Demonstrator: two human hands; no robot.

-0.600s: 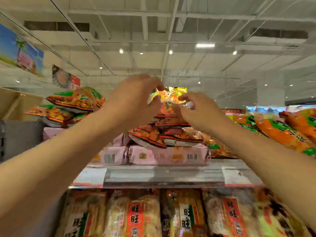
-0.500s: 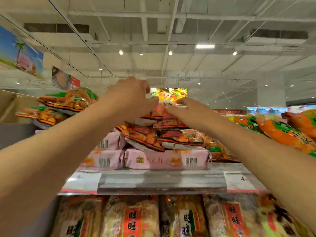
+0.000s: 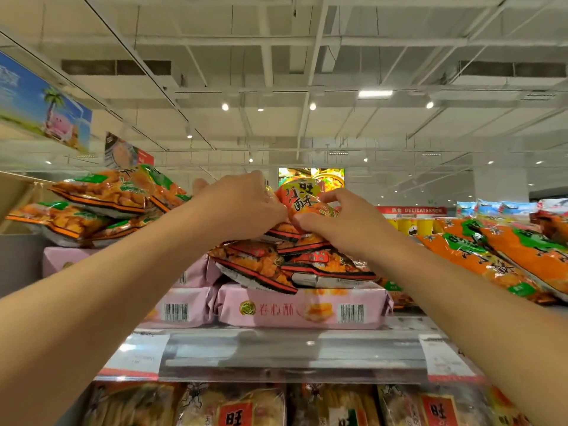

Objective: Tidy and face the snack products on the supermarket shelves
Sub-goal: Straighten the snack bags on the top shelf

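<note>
While both arms reach up to the top shelf (image 3: pixel 292 353), the left hand (image 3: pixel 242 204) and right hand (image 3: pixel 344 222) meet on an orange snack bag (image 3: pixel 302 199) held upright at the peak of a heap of red-and-orange bags (image 3: pixel 289 262). Left fingers curl over the bag's left edge; the right thumb and fingers pinch its lower right side, so both hands grip the same bag. Its face shows a yellow patch with large dark Chinese characters, one reading 旺 and another 酥. That heap rests on pink packs (image 3: pixel 302 309) lying flat at the shelf front; the nearest pack bears a round green-and-yellow logo, the red characters 卷心酥, a picture of rolled pastry and a barcode, and the pack to its left also shows a barcode. Orange bags with green panels are stacked at the left (image 3: pixel 101 201) and slope down at the right (image 3: pixel 504 256), their print too blurred to read. White price tags (image 3: pixel 138 352) sit in the shelf's front rail, their text illegible. Below, clear bags of rice crackers (image 3: pixel 233 407) carry red labels with 旺. Far behind, a red sign (image 3: pixel 413 210) reads DELICATESSEN.
</note>
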